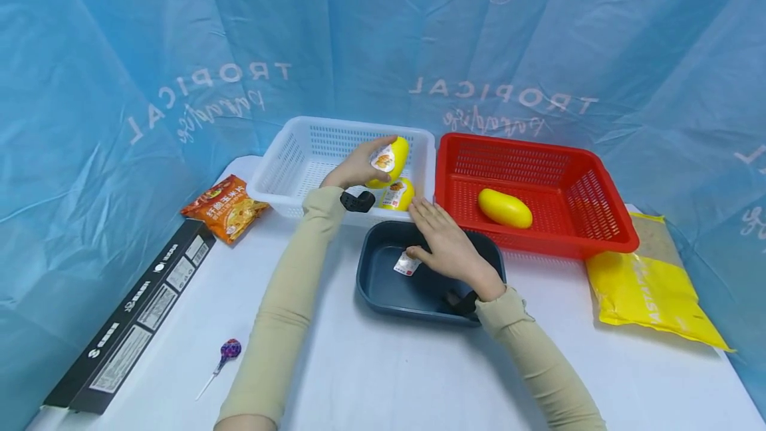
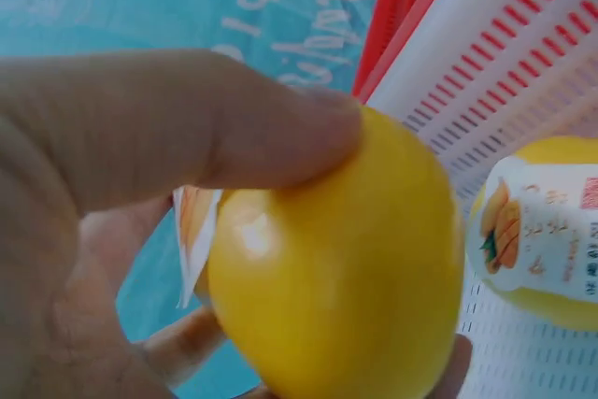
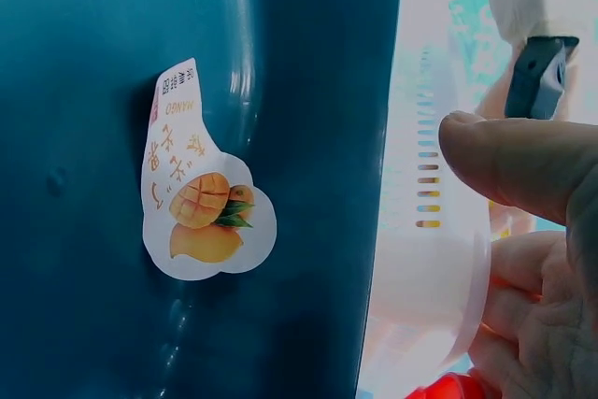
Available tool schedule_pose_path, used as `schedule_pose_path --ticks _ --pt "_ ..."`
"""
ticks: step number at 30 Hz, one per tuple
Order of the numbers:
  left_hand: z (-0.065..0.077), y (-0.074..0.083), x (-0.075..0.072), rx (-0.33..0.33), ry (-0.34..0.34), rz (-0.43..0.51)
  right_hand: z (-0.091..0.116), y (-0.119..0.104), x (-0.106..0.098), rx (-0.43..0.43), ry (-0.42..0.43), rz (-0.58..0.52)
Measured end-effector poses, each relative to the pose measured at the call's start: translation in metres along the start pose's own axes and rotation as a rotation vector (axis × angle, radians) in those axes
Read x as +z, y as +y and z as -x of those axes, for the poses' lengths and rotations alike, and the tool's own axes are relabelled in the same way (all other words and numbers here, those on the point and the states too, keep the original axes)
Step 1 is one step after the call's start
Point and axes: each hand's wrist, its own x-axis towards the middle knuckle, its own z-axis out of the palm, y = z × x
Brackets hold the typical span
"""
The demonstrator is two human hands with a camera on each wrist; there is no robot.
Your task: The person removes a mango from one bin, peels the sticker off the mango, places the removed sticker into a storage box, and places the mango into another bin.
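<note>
My left hand (image 1: 359,165) grips a yellow mango (image 1: 399,155) over the right end of the white basket (image 1: 281,201). In the left wrist view the thumb presses on the mango's smooth skin, and a white label (image 2: 194,235) stands partly away from its side. A second labelled mango (image 1: 404,197) lies in the basket just below. My right hand (image 1: 447,245) reaches across the dark blue tub (image 1: 374,288), holding nothing, its straight fingers right at the white basket's front rim. Inside the tub, against its wall, lies a loose mango sticker (image 3: 210,221).
On the right, a red basket (image 1: 604,245) contains one mango (image 1: 505,209) with no label showing. A yellow packet (image 1: 652,291) lies beyond it. To the left are an orange snack bag (image 1: 227,208), a long black box (image 1: 134,314) and a lollipop (image 1: 230,350).
</note>
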Motion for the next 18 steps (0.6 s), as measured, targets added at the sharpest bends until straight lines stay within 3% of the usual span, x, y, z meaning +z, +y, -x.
schedule_pose_path --ticks 4,11,18 --pt "0.009 0.000 0.006 0.055 0.041 0.006 0.000 -0.001 -0.001 0.000 0.003 -0.001" --pt "0.027 0.000 0.013 0.082 0.117 0.039 0.000 -0.002 -0.001 0.000 0.000 -0.008" --pt "0.044 0.009 0.019 0.119 0.102 0.044 -0.001 -0.001 0.000 0.002 0.008 -0.018"
